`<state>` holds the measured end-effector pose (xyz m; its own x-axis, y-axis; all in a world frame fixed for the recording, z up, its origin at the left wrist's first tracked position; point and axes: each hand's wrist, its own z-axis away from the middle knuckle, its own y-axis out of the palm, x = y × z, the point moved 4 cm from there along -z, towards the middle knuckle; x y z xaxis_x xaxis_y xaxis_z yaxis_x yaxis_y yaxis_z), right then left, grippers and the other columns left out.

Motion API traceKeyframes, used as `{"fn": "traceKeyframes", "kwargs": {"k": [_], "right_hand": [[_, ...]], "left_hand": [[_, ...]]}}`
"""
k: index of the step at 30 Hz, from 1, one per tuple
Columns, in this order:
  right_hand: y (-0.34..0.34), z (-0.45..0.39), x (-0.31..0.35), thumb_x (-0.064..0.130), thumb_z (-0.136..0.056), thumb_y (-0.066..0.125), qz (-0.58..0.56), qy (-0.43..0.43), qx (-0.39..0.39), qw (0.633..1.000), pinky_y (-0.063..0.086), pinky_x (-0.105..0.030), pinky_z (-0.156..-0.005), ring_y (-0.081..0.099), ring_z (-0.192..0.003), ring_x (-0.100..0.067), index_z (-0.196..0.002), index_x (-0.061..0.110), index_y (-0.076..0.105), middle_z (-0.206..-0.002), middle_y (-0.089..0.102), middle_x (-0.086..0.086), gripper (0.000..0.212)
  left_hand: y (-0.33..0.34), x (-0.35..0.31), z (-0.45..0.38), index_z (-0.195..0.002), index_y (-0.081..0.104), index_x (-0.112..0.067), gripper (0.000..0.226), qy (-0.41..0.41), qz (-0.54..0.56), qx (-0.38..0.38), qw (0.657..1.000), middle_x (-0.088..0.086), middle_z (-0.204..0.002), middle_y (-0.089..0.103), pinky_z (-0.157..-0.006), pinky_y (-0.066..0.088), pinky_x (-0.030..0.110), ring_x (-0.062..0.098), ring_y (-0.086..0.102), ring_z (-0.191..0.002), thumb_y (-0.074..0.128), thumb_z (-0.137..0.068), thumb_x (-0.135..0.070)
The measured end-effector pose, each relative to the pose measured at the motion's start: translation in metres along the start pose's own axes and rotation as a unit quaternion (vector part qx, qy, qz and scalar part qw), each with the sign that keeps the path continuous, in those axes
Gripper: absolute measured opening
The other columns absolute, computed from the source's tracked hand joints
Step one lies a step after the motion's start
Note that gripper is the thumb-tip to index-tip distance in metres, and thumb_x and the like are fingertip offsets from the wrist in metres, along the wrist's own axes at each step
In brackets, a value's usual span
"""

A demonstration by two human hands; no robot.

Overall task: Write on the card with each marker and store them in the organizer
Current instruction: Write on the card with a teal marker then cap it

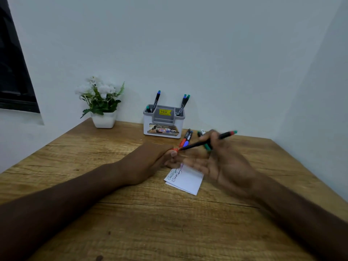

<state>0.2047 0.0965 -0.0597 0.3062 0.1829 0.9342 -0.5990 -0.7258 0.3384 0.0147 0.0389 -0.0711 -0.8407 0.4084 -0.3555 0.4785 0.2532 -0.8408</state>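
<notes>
My right hand grips a black marker with a red end, held above the table and pointing left. My left hand pinches its red cap at the marker's tip. Below both hands lies the white card with lines of handwriting along its left part. The grey and white organizer stands at the back by the wall with several markers upright in its two side slots. Loose markers lie on the table behind my hands: a red and a blue one and green ones, partly hidden by my right hand.
A white pot of white flowers stands at the back left corner of the wooden table. Walls close the table in at the back and right. A dark window frame is on the left wall.
</notes>
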Motion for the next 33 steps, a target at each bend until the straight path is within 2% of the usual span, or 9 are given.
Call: {"fn": "traceKeyframes", "kwargs": {"k": [3, 6, 9, 12, 14, 16, 20, 24, 33], "right_hand": [[-0.008, 0.0, 0.029, 0.052, -0.105, 0.04, -0.042, -0.049, -0.018, 0.998, 0.056, -0.053, -0.108, 0.062, -0.131, -0.053, -0.106, 0.019, 0.071, -0.141, 0.061, -0.038, 0.045], [-0.024, -0.002, 0.039, 0.06, -0.106, 0.036, -0.034, -0.118, -0.114, 0.986, 0.06, -0.044, -0.104, 0.071, -0.124, -0.037, -0.112, 0.021, 0.076, -0.137, 0.071, -0.021, 0.056], [-0.034, -0.003, 0.032, 0.057, -0.107, 0.041, 0.009, -0.128, -0.193, 0.973, 0.062, -0.028, -0.075, 0.07, -0.087, -0.02, -0.099, 0.013, 0.079, -0.103, 0.073, -0.01, 0.06], [-0.032, -0.004, 0.025, 0.044, -0.109, 0.047, 0.048, -0.106, -0.2, 0.973, 0.06, -0.023, -0.06, 0.067, -0.065, -0.013, -0.093, 0.006, 0.073, -0.082, 0.071, -0.009, 0.049], [-0.024, -0.003, 0.019, 0.028, -0.105, 0.058, 0.068, -0.079, -0.165, 0.981, 0.065, -0.023, -0.066, 0.072, -0.066, -0.013, -0.095, 0.003, 0.071, -0.084, 0.076, -0.011, 0.03], [-0.015, -0.001, 0.013, 0.011, -0.094, 0.069, 0.097, -0.056, -0.112, 0.987, 0.066, -0.025, -0.073, 0.075, -0.072, -0.016, -0.096, 0.003, 0.07, -0.086, 0.076, -0.013, 0.008], [-0.004, 0.007, 0.005, -0.016, -0.087, 0.069, 0.241, -0.042, -0.052, 0.968, 0.062, -0.025, -0.074, 0.076, -0.078, -0.018, -0.09, 0.001, 0.074, -0.082, 0.077, -0.015, 0.018], [0.005, 0.011, -0.001, -0.003, -0.087, 0.072, 0.403, -0.055, -0.057, 0.912, 0.06, -0.023, -0.074, 0.077, -0.073, -0.018, -0.085, 0.009, 0.08, -0.076, 0.079, -0.006, 0.014], [0.01, 0.009, -0.007, 0.01, -0.087, 0.076, 0.469, -0.071, -0.067, 0.878, 0.062, -0.038, -0.079, 0.072, -0.074, -0.004, -0.075, 0.033, 0.079, -0.08, 0.08, 0.008, 0.026]], "left_hand": [[-0.003, -0.006, 0.001, -0.087, 0.052, -0.048, 0.032, -0.006, 0.001, 0.021, 1.0, -0.04, -0.085, 0.061, -0.07, 0.037, 0.007, -0.012, 0.058, -0.082, 0.035, -0.112, -0.036], [-0.003, -0.007, 0.001, -0.12, 0.069, -0.037, 0.034, -0.008, 0.047, 0.029, 0.998, -0.032, -0.101, 0.068, -0.074, 0.039, 0.008, -0.006, 0.064, -0.096, 0.036, -0.112, -0.04], [-0.003, -0.001, 0.002, -0.132, 0.063, -0.033, 0.028, -0.012, 0.089, 0.065, 0.994, -0.025, -0.117, 0.068, -0.082, 0.044, 0.011, 0.0, 0.064, -0.108, 0.051, -0.108, -0.041], [-0.002, -0.001, 0.004, -0.137, 0.058, -0.023, 0.037, 0.003, 0.094, 0.112, 0.989, -0.04, -0.122, 0.057, -0.09, 0.041, 0.006, -0.007, 0.057, -0.119, 0.068, -0.101, -0.027], [-0.003, -0.001, 0.003, -0.136, 0.058, -0.019, 0.04, 0.01, 0.084, 0.114, 0.99, -0.048, -0.115, 0.052, -0.088, 0.039, 0.003, -0.012, 0.055, -0.115, 0.071, -0.099, -0.024], [-0.003, -0.003, 0.003, -0.136, 0.056, -0.036, 0.04, 0.027, 0.061, 0.107, 0.992, -0.044, -0.108, 0.051, -0.083, 0.037, 0.004, -0.009, 0.054, -0.107, 0.07, -0.099, -0.03], [-0.001, -0.001, 0.003, -0.122, 0.045, -0.054, 0.032, 0.027, 0.023, 0.112, 0.993, -0.032, -0.112, 0.053, -0.086, 0.039, 0.012, -0.008, 0.049, -0.106, 0.066, -0.099, -0.044], [-0.002, -0.005, 0.003, -0.123, 0.036, -0.063, 0.041, 0.023, 0.03, 0.119, 0.992, -0.041, -0.117, 0.047, -0.089, 0.032, -0.002, -0.016, 0.045, -0.113, 0.064, -0.1, -0.045], [0.004, 0.008, 0.002, -0.144, 0.035, -0.05, 0.048, 0.02, 0.023, 0.146, 0.989, -0.024, -0.13, 0.051, -0.096, 0.038, 0.011, -0.006, 0.046, -0.119, 0.058, -0.101, -0.051]]}}
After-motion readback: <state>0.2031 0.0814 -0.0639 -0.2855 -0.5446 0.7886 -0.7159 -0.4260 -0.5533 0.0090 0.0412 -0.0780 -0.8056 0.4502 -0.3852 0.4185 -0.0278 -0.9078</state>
